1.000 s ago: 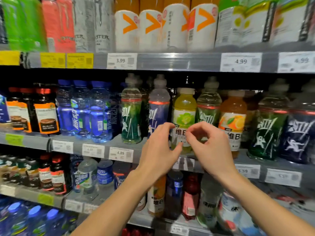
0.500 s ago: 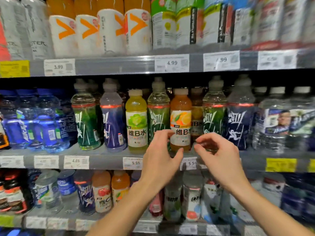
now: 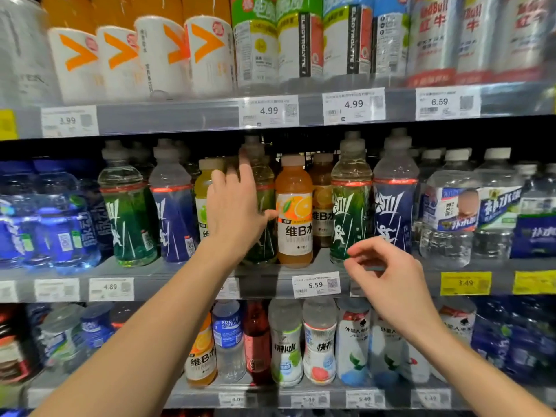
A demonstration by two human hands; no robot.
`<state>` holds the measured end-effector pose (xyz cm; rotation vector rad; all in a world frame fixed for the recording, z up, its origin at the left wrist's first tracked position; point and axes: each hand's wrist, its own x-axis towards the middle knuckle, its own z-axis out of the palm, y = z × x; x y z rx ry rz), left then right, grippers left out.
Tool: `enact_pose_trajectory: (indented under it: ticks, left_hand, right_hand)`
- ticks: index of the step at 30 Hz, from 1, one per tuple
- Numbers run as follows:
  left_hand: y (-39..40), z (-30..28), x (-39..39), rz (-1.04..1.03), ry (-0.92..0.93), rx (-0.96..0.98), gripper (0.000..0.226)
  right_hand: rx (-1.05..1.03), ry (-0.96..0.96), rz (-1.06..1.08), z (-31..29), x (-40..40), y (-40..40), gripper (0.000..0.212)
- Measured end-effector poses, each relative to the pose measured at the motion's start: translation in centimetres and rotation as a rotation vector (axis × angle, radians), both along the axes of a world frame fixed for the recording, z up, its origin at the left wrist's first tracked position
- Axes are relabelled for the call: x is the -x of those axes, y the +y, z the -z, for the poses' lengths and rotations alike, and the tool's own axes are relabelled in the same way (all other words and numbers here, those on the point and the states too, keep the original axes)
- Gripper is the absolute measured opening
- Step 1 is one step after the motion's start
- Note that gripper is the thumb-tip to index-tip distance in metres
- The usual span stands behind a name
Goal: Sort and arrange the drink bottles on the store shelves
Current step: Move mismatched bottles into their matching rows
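On the middle shelf (image 3: 270, 281) stands a row of drink bottles. My left hand (image 3: 236, 207) is raised with spread fingers in front of a green-label bottle (image 3: 262, 212) and a yellow vitamin bottle (image 3: 204, 203), partly hiding both; whether it touches them I cannot tell. An orange vitamin bottle (image 3: 294, 212) stands just right of that hand. My right hand (image 3: 388, 278) hovers lower, in front of the shelf edge, with loosely curled fingers that hold nothing. Beyond it stand another green-label bottle (image 3: 350, 203) and a blue-label bottle (image 3: 395, 203).
White bottles with orange arrows (image 3: 162, 55) and electrolyte bottles (image 3: 298, 40) fill the top shelf. Clear water bottles (image 3: 451, 212) stand at the right of the middle shelf, blue bottles (image 3: 57, 218) at the left. Mixed bottles (image 3: 319, 341) line the lower shelf. Price tags (image 3: 316, 284) run along the shelf edges.
My left hand has risen from the shelf edge up to the bottles, fingers spreading. The right hand has dropped and moved apart from the left. The view has shifted right and closer.
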<state>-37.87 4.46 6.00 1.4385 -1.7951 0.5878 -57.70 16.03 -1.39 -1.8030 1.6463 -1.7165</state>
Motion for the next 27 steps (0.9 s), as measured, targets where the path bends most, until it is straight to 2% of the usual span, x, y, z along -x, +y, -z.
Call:
enact_pose_trajectory:
  ticks: [2,5,7,11,14,17,19,20,22,27]
  left_hand:
    - [-0.3,-0.5,0.0,-0.009,0.018,-0.009,0.113]
    - [-0.3,-0.7,-0.1,0.016,0.076,0.007,0.081]
    - [0.0,-0.3,-0.3,0.075,0.136,0.046,0.067]
    - [1.3,1.1,-0.8,0.311,0.299,0.148,0.080]
    - [2.9,2.2,-1.2,0.503,0.445,0.221,0.077]
    - [4.7,2.5,-1.6,0.610,0.520,0.274,0.072]
    - [5.9,2.1,-2.2,0.687,0.510,0.297,0.071]
    - [6.6,1.9,-2.5,0.721,0.470,0.309,0.072]
    - [7.7,1.5,-3.5,0.770,0.390,0.326,0.078]
    - [9.3,0.4,-7.2,0.787,0.451,0.307,0.083]
  right_hand:
    - [0.007,0.006,-0.010,0.0,-0.3,-0.1,0.015]
    - [0.011,0.010,-0.028,-0.1,-0.8,-0.3,0.015]
    - [0.013,0.022,-0.035,-0.1,-1.2,-0.5,0.015]
    - [0.017,0.016,-0.045,-0.2,-2.0,-0.7,0.016]
    - [0.024,-0.032,-0.077,-0.5,-3.0,-0.8,0.023]
    - [0.024,-0.048,-0.192,-1.6,-4.8,-1.0,0.054]
    - [0.042,0.028,-0.265,-2.8,-6.4,-1.3,0.079]
    - [0.065,0.071,-0.294,-3.5,-7.4,-1.5,0.085]
    - [0.130,0.102,-0.334,-4.6,-9.2,-2.1,0.083]
    - [0.268,0.059,-0.368,-5.6,-12.8,-3.2,0.062]
